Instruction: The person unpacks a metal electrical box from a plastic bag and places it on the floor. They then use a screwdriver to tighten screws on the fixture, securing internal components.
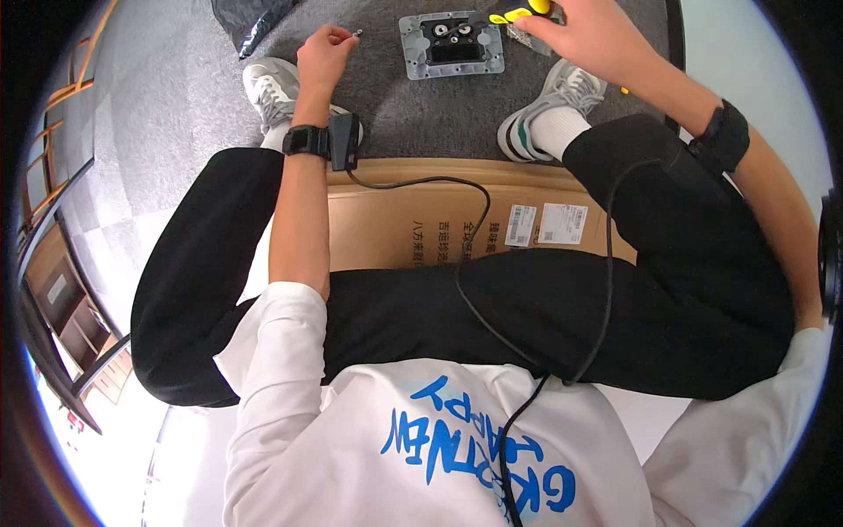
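Observation:
My left hand (324, 60) is closed in a pinch on a small metal screw (358, 32), held over the grey mat to the left of a grey metal housing. That rectangular housing (411, 61) lies flat, with holes around its rim and a black middle part carrying round silver fittings. My right hand (590, 33) grips a yellow-and-black screwdriver (518, 12) just beyond the housing's upper right corner. The tool's dark front end points left, over the housing's far edge. Small shiny metal pieces (520, 35) show beneath the right hand, partly hidden by it.
Grey mat (421, 123) covers the floor between my two shoes. At the far left lies a black plastic bag (250, 22). I sit on a cardboard box (386, 220). A black cable (479, 198) runs from my left wrist across my lap. Shelving (79, 307) stands at the left.

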Demonstrator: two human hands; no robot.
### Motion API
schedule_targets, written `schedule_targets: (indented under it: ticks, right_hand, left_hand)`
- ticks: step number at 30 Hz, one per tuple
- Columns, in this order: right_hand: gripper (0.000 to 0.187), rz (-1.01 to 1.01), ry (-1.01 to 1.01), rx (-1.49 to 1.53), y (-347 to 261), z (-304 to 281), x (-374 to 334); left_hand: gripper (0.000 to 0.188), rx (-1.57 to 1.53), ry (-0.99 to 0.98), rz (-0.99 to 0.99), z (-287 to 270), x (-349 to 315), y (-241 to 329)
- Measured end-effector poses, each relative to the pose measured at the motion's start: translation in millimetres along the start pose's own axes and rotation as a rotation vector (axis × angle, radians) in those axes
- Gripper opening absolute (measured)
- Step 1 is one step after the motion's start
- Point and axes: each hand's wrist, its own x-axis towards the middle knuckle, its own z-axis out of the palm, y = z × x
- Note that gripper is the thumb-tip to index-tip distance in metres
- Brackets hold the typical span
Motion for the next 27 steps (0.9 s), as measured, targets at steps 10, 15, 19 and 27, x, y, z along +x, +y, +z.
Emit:
schedule_targets:
  ticks: [10,15,19,27]
  right_hand:
    - [0.028,0.005,-0.031,0.07,2.4,3.5,-7.3]
    - [0.029,0.024,-0.05,0.05,16.6,9.6,-8.2]
    - [0.038,-0.009,-0.124,0.081,30.5,16.2,-7.2]
    - [0.038,0.016,-0.124,0.147,39.3,19.7,-12.7]
  left_hand:
    - [0.016,0.058,0.143,0.095,22.8,6.5,-27.5]
    - [0.016,-0.052,0.138,0.099,31.5,10.4,-39.2]
    - [0.02,-0.026,0.1,0.09,36.2,12.2,-44.5]
    - [0.022,0.018,0.046,0.079,39.0,14.9,-48.9]
